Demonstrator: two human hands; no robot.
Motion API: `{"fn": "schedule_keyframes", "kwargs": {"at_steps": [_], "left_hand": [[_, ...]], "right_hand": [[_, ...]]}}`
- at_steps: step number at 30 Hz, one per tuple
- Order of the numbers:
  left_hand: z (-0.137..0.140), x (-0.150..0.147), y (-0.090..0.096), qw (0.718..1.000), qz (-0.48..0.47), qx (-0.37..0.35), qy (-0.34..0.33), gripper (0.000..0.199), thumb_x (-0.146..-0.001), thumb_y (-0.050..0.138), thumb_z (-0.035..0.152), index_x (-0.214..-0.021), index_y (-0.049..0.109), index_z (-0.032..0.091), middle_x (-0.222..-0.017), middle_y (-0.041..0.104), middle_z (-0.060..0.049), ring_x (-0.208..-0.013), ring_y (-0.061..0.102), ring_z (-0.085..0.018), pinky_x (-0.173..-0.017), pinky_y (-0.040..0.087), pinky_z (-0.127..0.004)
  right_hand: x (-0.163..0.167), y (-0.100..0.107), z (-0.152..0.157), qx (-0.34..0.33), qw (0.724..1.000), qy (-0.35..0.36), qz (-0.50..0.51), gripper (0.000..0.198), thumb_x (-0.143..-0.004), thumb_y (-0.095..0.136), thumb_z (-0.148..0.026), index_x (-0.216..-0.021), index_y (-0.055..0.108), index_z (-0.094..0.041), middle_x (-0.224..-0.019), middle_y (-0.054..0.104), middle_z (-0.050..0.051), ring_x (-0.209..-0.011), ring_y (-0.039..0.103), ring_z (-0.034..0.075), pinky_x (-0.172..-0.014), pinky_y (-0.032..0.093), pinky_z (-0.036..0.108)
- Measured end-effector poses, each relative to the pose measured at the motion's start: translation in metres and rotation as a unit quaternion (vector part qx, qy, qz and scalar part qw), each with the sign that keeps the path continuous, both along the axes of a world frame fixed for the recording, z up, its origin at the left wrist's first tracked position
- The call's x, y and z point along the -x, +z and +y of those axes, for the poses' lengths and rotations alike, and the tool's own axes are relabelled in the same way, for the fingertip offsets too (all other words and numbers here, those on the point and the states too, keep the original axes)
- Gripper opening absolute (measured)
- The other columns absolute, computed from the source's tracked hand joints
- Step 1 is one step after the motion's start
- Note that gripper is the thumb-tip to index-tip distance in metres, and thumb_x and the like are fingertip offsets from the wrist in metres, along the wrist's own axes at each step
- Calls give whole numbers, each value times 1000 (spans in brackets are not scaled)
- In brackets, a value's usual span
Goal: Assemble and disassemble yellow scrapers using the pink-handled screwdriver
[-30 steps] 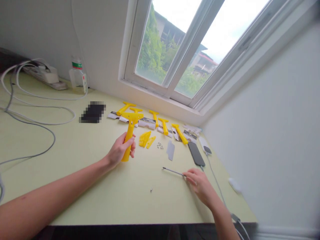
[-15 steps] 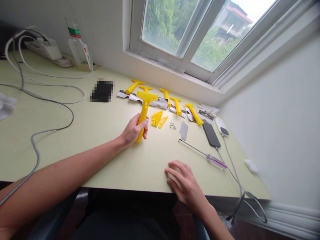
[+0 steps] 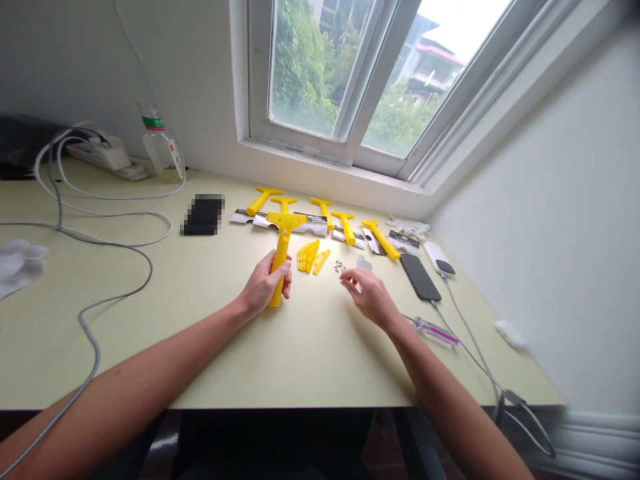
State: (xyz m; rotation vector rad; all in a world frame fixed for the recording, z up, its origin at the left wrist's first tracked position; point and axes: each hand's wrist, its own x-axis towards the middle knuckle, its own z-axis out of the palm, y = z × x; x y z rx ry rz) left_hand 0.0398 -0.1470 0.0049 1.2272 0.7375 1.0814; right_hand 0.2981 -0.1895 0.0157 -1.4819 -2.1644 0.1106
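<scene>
My left hand [image 3: 266, 283] is wrapped round the grip of a yellow scraper handle [image 3: 283, 248], held upright with its wide head at the top. My right hand [image 3: 369, 295] hovers by a small pile of screws [image 3: 340, 265], its fingers bent and a little apart, with nothing visible in them. Between the hands lie several yellow plastic plates [image 3: 308, 256] and a loose one [image 3: 321, 261]. Behind the right hand a grey metal blade [image 3: 364, 262] shows only in part. The right forearm and hand cover the shaft of a screwdriver [image 3: 436, 331] with a clear and purple handle.
More yellow scraper handles [image 3: 344, 228] lie along the back with printed packaging sleeves [image 3: 310, 224]. A black phone [image 3: 420, 277] and white device [image 3: 440, 258] are cabled at right. A bottle [image 3: 163, 152], power strip [image 3: 107, 159], grey cable [image 3: 150, 270] and white glove [image 3: 21, 265] occupy the left.
My right hand has moved from the table's front edge forward to beside the screws. The left hand keeps hold of the scraper handle. The view has tilted up slightly.
</scene>
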Motion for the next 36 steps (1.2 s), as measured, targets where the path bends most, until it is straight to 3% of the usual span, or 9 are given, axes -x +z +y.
{"fn": "schedule_keyframes", "kwargs": {"at_steps": [4, 7, 12, 17, 27, 36], "left_hand": [[0, 0, 1, 1000, 6, 0, -5, 25, -90, 58, 37, -102, 46, 19, -66, 54, 6, -49, 54, -12, -50, 51, -27], [0, 0, 1, 1000, 6, -1, -5, 23, -91, 57, 37, -101, 46, 19, -65, 54, 6, -48, 54, -12, -50, 50, -26], [0, 0, -1, 1000, 14, -5, -19, 23, -91, 57, 37, -101, 48, 19, -66, 54, 6, -48, 54, -11, -50, 49, -26], [0, 0, -2, 1000, 18, -6, -17, 25, -91, 58, 39, -102, 48, 19, -66, 54, 5, -48, 54, -12, -50, 49, -26], [-1, 0, 1, 1000, 26, 1, -17, 27, -90, 60, 41, -101, 49, 18, -65, 55, 5, -48, 55, -11, -50, 49, -25], [-1, 0, 1, 999, 28, -2, -16, 27, -89, 61, 40, -99, 49, 18, -64, 54, 6, -47, 54, -11, -49, 48, -25]], "right_hand": [[-14, 4, 17, -6, 999, -35, 14, 10, -94, 54, -22, -91, 64, -21, -87, 70, 5, -83, 63, 20, -78, 48, 33], [-27, 8, 4, -10, 997, -67, 24, 15, -96, 51, -27, -95, 65, -21, -93, 70, 6, -86, 64, 20, -78, 48, 33], [-43, 3, -25, 65, 993, -92, -23, 15, -93, 56, -32, -95, 66, -21, -91, 69, 5, -82, 63, 20, -78, 48, 33], [-37, -8, -28, 81, 989, -92, -79, 15, -91, 58, -31, -94, 68, -19, -89, 69, 6, -88, 62, 23, -83, 46, 37], [-26, -11, -18, 71, 989, -74, -106, 11, -88, 55, -22, -91, 64, -19, -79, 65, 5, -77, 58, 21, -77, 42, 35], [-13, -11, -10, 52, 993, -43, -95, 12, -91, 53, -22, -86, 64, -20, -82, 67, 6, -78, 59, 21, -78, 44, 36]]}}
